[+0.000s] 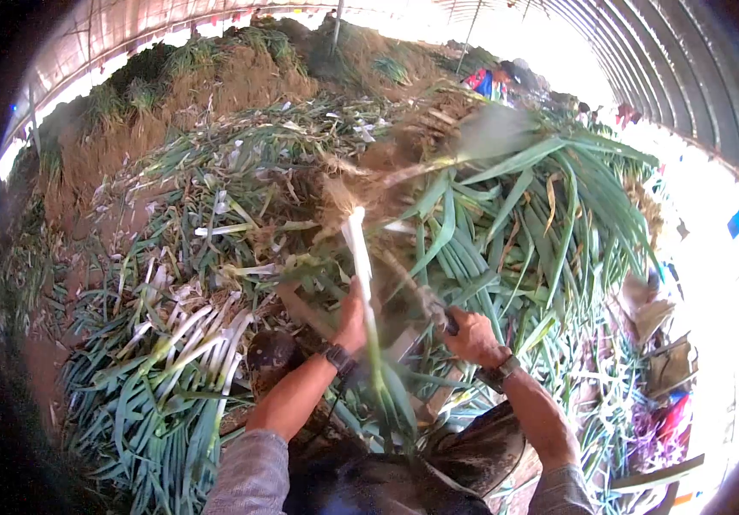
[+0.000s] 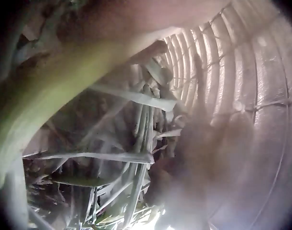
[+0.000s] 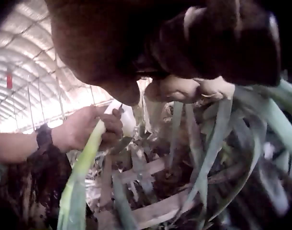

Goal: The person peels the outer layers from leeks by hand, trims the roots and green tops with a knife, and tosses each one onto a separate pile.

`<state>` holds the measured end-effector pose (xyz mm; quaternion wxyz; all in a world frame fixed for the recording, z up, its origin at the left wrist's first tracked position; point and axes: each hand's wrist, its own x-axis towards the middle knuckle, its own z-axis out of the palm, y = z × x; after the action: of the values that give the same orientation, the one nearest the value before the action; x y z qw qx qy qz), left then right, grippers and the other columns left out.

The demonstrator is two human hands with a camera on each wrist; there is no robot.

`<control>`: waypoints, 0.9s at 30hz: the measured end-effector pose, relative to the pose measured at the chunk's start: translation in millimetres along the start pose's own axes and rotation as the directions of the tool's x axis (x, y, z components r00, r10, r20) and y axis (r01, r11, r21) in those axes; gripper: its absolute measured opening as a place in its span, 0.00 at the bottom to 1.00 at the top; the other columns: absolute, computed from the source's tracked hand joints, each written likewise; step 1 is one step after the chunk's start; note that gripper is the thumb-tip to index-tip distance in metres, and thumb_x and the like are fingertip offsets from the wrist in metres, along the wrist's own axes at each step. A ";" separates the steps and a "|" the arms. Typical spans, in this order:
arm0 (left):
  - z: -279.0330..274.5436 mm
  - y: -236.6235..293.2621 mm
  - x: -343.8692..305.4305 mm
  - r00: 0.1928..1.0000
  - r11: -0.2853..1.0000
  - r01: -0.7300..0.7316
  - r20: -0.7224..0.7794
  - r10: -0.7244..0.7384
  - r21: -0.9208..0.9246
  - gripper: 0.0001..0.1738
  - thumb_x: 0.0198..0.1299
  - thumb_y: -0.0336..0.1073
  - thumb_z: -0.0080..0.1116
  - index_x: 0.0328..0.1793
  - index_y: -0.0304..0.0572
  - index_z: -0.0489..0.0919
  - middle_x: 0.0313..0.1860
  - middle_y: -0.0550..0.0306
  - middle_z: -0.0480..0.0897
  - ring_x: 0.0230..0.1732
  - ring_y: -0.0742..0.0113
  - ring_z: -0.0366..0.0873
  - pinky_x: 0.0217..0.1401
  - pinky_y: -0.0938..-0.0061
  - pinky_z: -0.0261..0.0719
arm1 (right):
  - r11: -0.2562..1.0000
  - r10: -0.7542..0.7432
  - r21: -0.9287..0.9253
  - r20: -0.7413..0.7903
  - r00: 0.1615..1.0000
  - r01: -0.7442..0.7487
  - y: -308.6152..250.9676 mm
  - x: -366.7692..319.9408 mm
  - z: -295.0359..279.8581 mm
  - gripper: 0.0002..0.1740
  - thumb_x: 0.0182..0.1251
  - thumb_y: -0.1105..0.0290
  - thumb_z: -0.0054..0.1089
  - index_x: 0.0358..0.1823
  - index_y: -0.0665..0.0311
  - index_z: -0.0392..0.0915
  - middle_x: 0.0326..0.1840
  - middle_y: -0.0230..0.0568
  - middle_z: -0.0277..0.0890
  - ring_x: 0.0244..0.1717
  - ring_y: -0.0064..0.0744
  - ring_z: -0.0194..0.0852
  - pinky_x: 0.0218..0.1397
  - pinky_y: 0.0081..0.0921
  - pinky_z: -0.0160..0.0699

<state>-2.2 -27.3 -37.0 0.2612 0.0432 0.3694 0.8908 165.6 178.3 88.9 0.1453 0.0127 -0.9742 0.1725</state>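
Note:
My left hand [image 1: 351, 319] grips a green onion [image 1: 357, 249] by its white shank. Its bushy roots point up and away, and its green leaves hang down towards my lap. In the right wrist view the left hand's fingers [image 3: 112, 125] curl round the shank. Just right of it, my right hand [image 1: 474, 338] holds a tool by its dark handle [image 1: 451, 324]. The tool's far part is blurred and reaches up and left near the onion; I cannot tell its kind. A wide green onion stalk [image 2: 55, 91] crosses the left wrist view, close to the camera.
Trimmed-looking green onions [image 1: 206, 339] lie bunched at the left. A big heap of leafy onions [image 1: 524, 215] rises at the right. Loose leaves and soil-brown root stacks [image 1: 241, 77] stretch behind. Another person [image 1: 491, 81] is far back, under the ribbed greenhouse roof [image 1: 687, 69].

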 end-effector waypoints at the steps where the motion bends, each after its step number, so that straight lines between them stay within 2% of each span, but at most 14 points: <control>1: 16.1 11.1 -12.1 1.000 0.999 -0.013 -0.008 0.013 0.032 0.27 0.68 0.68 0.47 0.42 0.52 0.72 0.22 0.69 0.66 0.25 0.73 0.66 0.26 0.71 0.71 | 0.997 -0.019 -0.072 0.046 0.999 0.023 1.3 6.1 -1.1 0.16 0.58 0.61 0.64 0.41 0.64 0.80 0.30 0.54 0.81 0.34 0.60 0.80 0.38 0.49 0.79; 2: 25.6 20.0 -18.5 1.000 0.999 -0.022 -0.008 0.022 0.025 0.27 0.68 0.68 0.47 0.42 0.52 0.72 0.22 0.69 0.66 0.25 0.73 0.66 0.26 0.71 0.71 | 0.989 -0.034 -0.137 0.094 0.995 0.046 2.5 11.9 -0.5 0.16 0.57 0.61 0.64 0.41 0.64 0.80 0.31 0.54 0.81 0.35 0.59 0.81 0.39 0.49 0.79; 4: 28.7 24.0 -22.4 0.989 0.985 0.146 0.019 -0.145 -0.091 0.30 0.67 0.72 0.42 0.41 0.53 0.71 0.21 0.70 0.64 0.24 0.73 0.63 0.26 0.72 0.67 | 0.992 -0.007 -0.128 0.092 0.996 0.019 -2.7 25.0 -8.1 0.18 0.56 0.62 0.64 0.45 0.63 0.80 0.33 0.54 0.82 0.37 0.57 0.81 0.41 0.49 0.79; 6: 26.5 24.7 -22.8 0.987 0.985 0.148 -0.043 -0.152 -0.088 0.33 0.66 0.75 0.39 0.40 0.54 0.71 0.21 0.70 0.63 0.24 0.73 0.61 0.26 0.73 0.64 | 0.976 0.053 -0.216 0.162 0.985 -0.016 -1.6 35.9 -11.9 0.20 0.55 0.64 0.63 0.49 0.63 0.80 0.34 0.54 0.82 0.37 0.58 0.81 0.42 0.49 0.80; 8: 18.2 23.9 -20.2 0.994 0.997 0.046 -0.092 -0.052 -0.057 0.33 0.64 0.76 0.43 0.39 0.54 0.70 0.21 0.71 0.63 0.24 0.73 0.62 0.27 0.73 0.65 | 0.991 -0.046 -0.119 0.076 0.996 0.055 -2.2 34.2 -5.9 0.16 0.60 0.60 0.60 0.44 0.62 0.76 0.32 0.57 0.81 0.36 0.60 0.81 0.41 0.54 0.79; 12: 30.4 24.2 -27.2 0.963 0.999 0.051 -0.267 -0.048 0.005 0.30 0.63 0.73 0.50 0.38 0.54 0.71 0.23 0.69 0.67 0.27 0.71 0.68 0.31 0.71 0.72 | 0.996 -0.084 0.023 0.014 0.996 0.084 1.2 31.3 6.8 0.17 0.53 0.66 0.62 0.44 0.64 0.78 0.33 0.54 0.82 0.36 0.60 0.80 0.41 0.50 0.79; 13: 16.0 20.4 -20.4 0.991 0.999 0.035 -0.131 -0.038 -0.026 0.30 0.64 0.72 0.50 0.39 0.53 0.72 0.25 0.67 0.70 0.30 0.70 0.71 0.33 0.69 0.76 | 0.998 -0.024 -0.047 0.095 0.995 0.029 5.5 31.1 10.0 0.17 0.53 0.65 0.62 0.44 0.64 0.78 0.33 0.55 0.82 0.36 0.61 0.80 0.41 0.50 0.79; 15: 7.6 16.6 -15.4 0.993 0.998 0.044 -0.108 -0.050 -0.055 0.30 0.64 0.72 0.50 0.39 0.53 0.72 0.25 0.67 0.70 0.30 0.70 0.71 0.33 0.68 0.76 | 0.992 0.034 -0.122 0.171 0.985 -0.013 8.0 32.2 10.0 0.17 0.53 0.65 0.62 0.44 0.64 0.77 0.32 0.56 0.81 0.36 0.61 0.80 0.41 0.50 0.79; 17: 10.1 19.2 -23.3 0.997 0.998 0.028 -0.066 -0.031 -0.052 0.29 0.65 0.71 0.50 0.39 0.52 0.73 0.27 0.67 0.72 0.29 0.70 0.71 0.31 0.68 0.77 | 1.000 0.007 0.024 -0.020 1.000 -0.007 3.2 24.3 9.0 0.16 0.56 0.63 0.61 0.43 0.64 0.78 0.32 0.57 0.81 0.36 0.62 0.80 0.41 0.51 0.79; 18: 5.2 13.4 -22.7 0.997 0.998 0.035 -0.072 -0.038 -0.048 0.29 0.65 0.71 0.50 0.39 0.52 0.73 0.27 0.67 0.72 0.29 0.70 0.71 0.31 0.68 0.77 | 0.999 0.014 0.031 -0.016 1.000 -0.013 2.7 24.1 13.2 0.16 0.56 0.63 0.61 0.43 0.64 0.78 0.32 0.57 0.81 0.36 0.62 0.80 0.41 0.51 0.79; 22: 8.5 7.6 -18.2 0.994 0.998 0.046 -0.100 -0.042 0.032 0.32 0.62 0.73 0.52 0.39 0.50 0.74 0.25 0.67 0.73 0.28 0.72 0.73 0.28 0.71 0.78 | 0.997 0.023 -0.078 0.177 0.984 -0.010 16.1 27.8 27.5 0.15 0.57 0.64 0.61 0.45 0.61 0.80 0.32 0.57 0.81 0.35 0.62 0.80 0.40 0.50 0.80; 24: 19.6 17.0 -27.1 0.963 0.962 -0.043 -0.245 0.113 0.271 0.33 0.59 0.74 0.54 0.39 0.49 0.74 0.24 0.68 0.72 0.25 0.75 0.74 0.22 0.76 0.78 | 1.000 0.002 0.012 0.080 0.997 -0.003 18.3 22.6 26.1 0.15 0.57 0.64 0.62 0.45 0.62 0.80 0.31 0.57 0.81 0.36 0.61 0.80 0.40 0.49 0.80; 25: 23.1 29.0 -33.0 0.978 0.969 -0.058 -0.181 0.103 0.241 0.33 0.58 0.74 0.55 0.39 0.50 0.74 0.24 0.67 0.73 0.22 0.76 0.74 0.18 0.78 0.78 | 0.993 -0.041 0.104 -0.048 0.998 0.046 16.0 21.4 18.1 0.16 0.59 0.62 0.62 0.44 0.64 0.80 0.32 0.59 0.80 0.37 0.61 0.80 0.39 0.48 0.79; 27: 25.1 50.7 -21.0 0.929 0.943 -0.134 -0.292 0.227 0.304 0.30 0.62 0.71 0.53 0.36 0.51 0.74 0.21 0.68 0.74 0.16 0.78 0.72 0.14 0.80 0.76 | 0.985 0.071 0.158 -0.032 0.997 -0.065 9.7 21.5 5.7 0.16 0.61 0.61 0.61 0.45 0.65 0.79 0.33 0.60 0.81 0.39 0.61 0.81 0.42 0.48 0.80</control>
<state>0.7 -51.7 18.1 0.1047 -0.0327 0.5233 0.8451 142.7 186.0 86.7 0.1559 -0.0125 -0.9546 0.2537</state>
